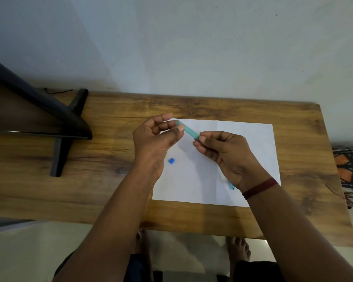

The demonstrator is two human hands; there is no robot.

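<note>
1. Teal tube [189, 130]: held over the white sheet [253, 143]. The left hand [153, 139] pinches its 10 o'clock end and the right hand [224, 153] pinches its 4 o'clock end.
2. Risk: both grips are fingertip only, so a hard pull or twist could let the tube slip and drop.
3. Risk: the small blue piece [171, 161], at 7 o'clock of the tube, lies loose. A lowered wrist could sweep it off the surface [110, 159].
4. Containers: none open in view. Whether the tube holds anything cannot be told.

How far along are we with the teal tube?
Apparently done: a small blue piece lies loose on the white paper, a clear blue part beside the right wrist. In hand: the left hand and right hand pinch the teal tube at its ends. Left, likely: fitting the loose pieces to it.
</note>
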